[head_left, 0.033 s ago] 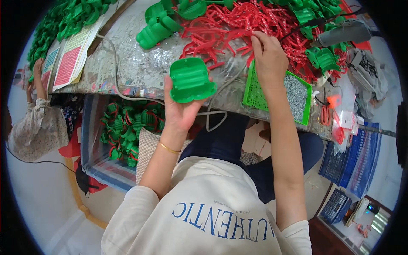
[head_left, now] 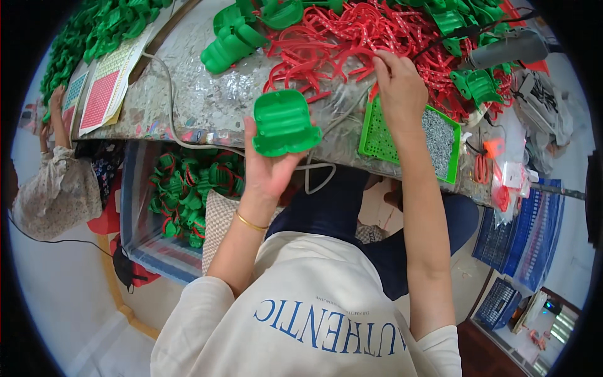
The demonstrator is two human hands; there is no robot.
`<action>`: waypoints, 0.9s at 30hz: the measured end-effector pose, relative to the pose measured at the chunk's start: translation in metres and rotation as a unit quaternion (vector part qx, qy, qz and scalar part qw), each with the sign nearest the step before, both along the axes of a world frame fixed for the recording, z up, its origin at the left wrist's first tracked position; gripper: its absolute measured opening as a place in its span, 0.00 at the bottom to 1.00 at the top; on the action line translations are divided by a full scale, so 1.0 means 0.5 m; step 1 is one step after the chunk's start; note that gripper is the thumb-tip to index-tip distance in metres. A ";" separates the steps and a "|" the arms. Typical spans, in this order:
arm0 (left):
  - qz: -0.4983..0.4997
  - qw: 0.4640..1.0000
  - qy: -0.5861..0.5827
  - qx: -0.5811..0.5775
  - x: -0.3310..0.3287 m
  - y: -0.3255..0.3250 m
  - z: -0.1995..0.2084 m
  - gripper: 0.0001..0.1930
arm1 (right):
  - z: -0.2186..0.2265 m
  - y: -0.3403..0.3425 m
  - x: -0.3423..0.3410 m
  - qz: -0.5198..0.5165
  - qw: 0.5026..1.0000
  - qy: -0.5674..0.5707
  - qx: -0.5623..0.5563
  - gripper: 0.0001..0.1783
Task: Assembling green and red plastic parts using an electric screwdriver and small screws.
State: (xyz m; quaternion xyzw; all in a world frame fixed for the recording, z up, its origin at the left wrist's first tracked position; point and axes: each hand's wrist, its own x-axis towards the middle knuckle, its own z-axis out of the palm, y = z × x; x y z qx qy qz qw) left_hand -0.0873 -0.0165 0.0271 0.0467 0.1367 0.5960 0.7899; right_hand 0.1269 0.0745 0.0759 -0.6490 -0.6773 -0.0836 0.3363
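My left hand holds a green molded plastic piece, curved and ribbed, resting on the palm and fingers near the table's front edge. My right hand is closed in a pinch at the near side of a pile of red plastic strips. A short red strip shows below its fingertips; the grip itself is partly hidden. Under the right wrist lies a bright green tray; small grey metal pins fill its right part.
More green pieces lie behind the left hand. A lined bin of green pieces with red strips stands below the table at left. A grey cylindrical tool hangs at right. A cable crosses the table. Another person works at far left.
My right hand has shifted slightly right and nearer, and a red strip now shows below its fingertips. The green piece in my left hand has moved slightly right and nearer.
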 end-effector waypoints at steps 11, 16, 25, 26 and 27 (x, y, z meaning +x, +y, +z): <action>-0.210 0.977 0.012 -0.034 0.127 -0.113 0.026 0.31 | 0.068 -0.251 0.025 0.123 0.958 0.161 -0.204 0.12; -0.247 0.969 -0.015 -0.024 0.166 -0.127 0.020 0.30 | 0.082 -0.322 0.068 0.073 0.942 0.251 -0.211 0.12; -0.247 0.967 0.033 -0.053 0.248 -0.159 0.036 0.39 | 0.093 -0.386 0.146 0.003 0.901 0.342 -0.268 0.11; -0.260 0.964 0.040 -0.048 0.255 -0.160 0.041 0.39 | 0.096 -0.388 0.154 -0.013 0.901 0.334 -0.278 0.11; -0.271 0.960 0.047 -0.043 0.260 -0.161 0.044 0.38 | 0.098 -0.390 0.160 -0.028 0.900 0.327 -0.288 0.10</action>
